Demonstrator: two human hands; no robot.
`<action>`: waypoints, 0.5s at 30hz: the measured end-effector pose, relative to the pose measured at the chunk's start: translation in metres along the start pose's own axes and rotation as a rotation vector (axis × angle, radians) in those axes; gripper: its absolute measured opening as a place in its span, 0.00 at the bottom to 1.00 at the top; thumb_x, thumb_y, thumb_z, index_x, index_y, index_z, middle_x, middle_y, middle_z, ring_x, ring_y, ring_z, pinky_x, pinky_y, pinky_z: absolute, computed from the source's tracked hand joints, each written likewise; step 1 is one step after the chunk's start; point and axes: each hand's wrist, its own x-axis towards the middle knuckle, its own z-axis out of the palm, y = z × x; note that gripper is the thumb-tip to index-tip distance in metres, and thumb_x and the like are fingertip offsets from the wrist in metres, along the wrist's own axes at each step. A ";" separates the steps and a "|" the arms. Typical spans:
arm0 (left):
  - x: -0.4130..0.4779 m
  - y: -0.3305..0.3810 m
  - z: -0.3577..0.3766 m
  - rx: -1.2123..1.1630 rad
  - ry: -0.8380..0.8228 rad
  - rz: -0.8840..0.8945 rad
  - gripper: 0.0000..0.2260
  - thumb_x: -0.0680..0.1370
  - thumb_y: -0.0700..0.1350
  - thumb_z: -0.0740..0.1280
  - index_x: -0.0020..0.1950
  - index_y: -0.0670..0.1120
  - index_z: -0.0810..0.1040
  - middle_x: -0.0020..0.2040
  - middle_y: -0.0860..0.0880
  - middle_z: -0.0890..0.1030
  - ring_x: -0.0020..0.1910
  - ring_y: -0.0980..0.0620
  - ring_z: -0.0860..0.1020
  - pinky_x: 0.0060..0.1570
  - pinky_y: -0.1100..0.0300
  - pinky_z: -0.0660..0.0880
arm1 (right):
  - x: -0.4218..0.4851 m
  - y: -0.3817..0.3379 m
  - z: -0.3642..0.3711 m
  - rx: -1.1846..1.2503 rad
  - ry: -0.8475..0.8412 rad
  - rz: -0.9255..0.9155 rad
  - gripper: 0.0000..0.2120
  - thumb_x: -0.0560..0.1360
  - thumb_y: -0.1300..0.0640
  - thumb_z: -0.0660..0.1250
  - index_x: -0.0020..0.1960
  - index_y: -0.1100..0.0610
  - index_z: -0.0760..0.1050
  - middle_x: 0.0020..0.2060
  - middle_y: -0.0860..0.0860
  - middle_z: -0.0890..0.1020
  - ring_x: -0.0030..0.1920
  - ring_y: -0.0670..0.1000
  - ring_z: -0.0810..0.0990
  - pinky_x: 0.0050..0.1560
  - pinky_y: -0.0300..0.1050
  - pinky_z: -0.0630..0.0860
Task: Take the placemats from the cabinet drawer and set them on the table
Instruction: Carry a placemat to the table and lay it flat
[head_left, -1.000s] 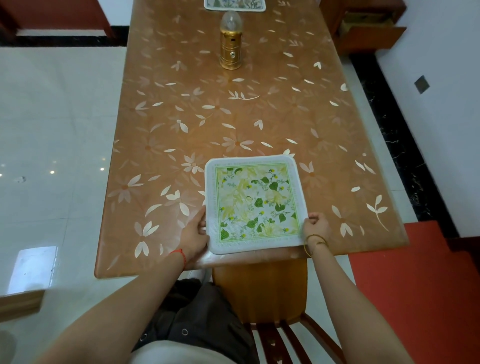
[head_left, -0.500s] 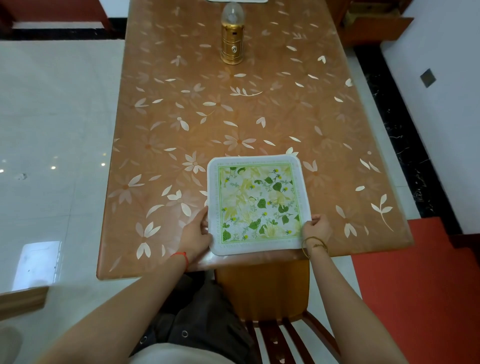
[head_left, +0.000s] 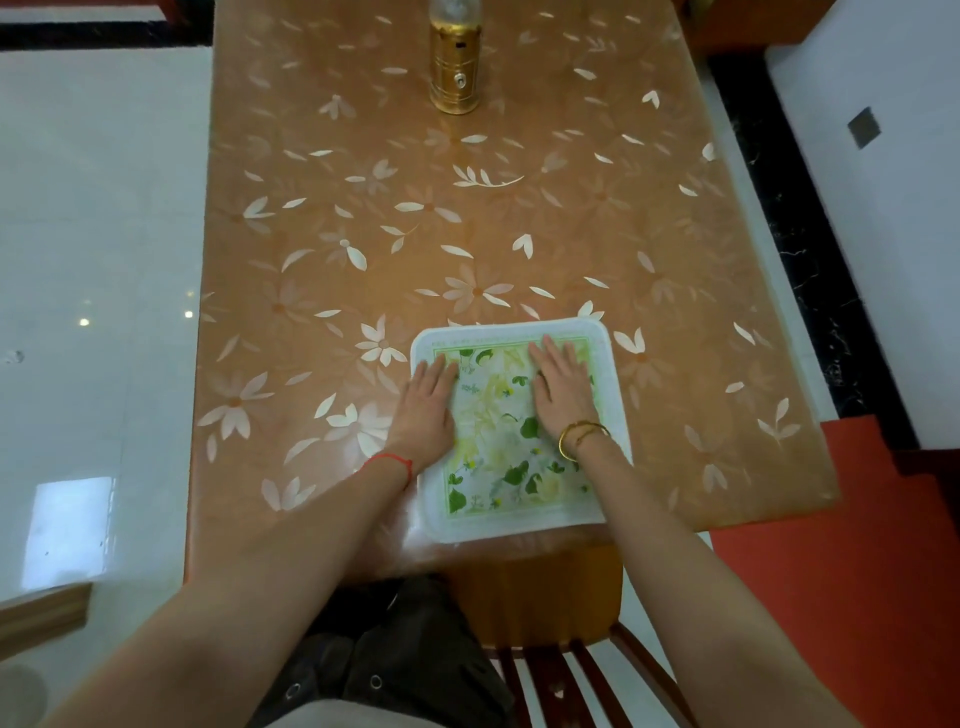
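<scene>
1. Head camera looks down on the floral-print table, where 1 square leaf-patterned placemat lies flat at the near edge, at about 6 o'clock of the tabletop, directly above the wooden chair tucked below.
2. What changed: 1 second ago both hands pinched the mat's near corners, and 0.5 seconds ago they held it the same way; now both have let go of the edges and moved on top of it.
3. The left hand lies palm down, fingers extended and gripping nothing, straddling the mat's 9 o'clock edge so that part of the palm rests on the table.
4. The right hand is likewise flat and unclenched, pressing the mat's upper right area toward 1 o'clock, with a gold bangle at the wrist.
5. A red string circles the left wrist.
6. A gold lantern stands at 12 o'clock, well apart from the mat.
7. My reading: this mat is placed, and the flat palms suggest smoothing or a final squaring against the table edge.
8. Any other place settings lie outside this view, so how many mats remain cannot be told.
</scene>
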 end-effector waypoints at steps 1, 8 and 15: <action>0.008 0.001 -0.001 0.034 -0.015 0.006 0.31 0.80 0.38 0.55 0.81 0.46 0.49 0.82 0.45 0.48 0.81 0.42 0.44 0.78 0.44 0.47 | 0.009 -0.006 0.004 -0.032 -0.050 -0.031 0.24 0.82 0.56 0.49 0.78 0.49 0.55 0.78 0.47 0.52 0.78 0.54 0.45 0.77 0.57 0.44; 0.041 -0.008 -0.004 0.125 -0.081 0.019 0.26 0.84 0.47 0.50 0.81 0.46 0.46 0.82 0.47 0.44 0.80 0.42 0.42 0.78 0.45 0.45 | 0.033 -0.012 0.017 -0.128 -0.165 -0.143 0.24 0.83 0.54 0.45 0.79 0.52 0.49 0.79 0.48 0.48 0.78 0.52 0.43 0.77 0.52 0.42; 0.045 -0.001 -0.001 0.181 -0.045 -0.106 0.27 0.85 0.50 0.46 0.81 0.43 0.41 0.82 0.47 0.42 0.81 0.48 0.42 0.78 0.50 0.45 | 0.034 0.025 -0.007 -0.041 -0.112 -0.015 0.25 0.83 0.55 0.45 0.79 0.56 0.46 0.79 0.49 0.47 0.78 0.48 0.44 0.78 0.46 0.45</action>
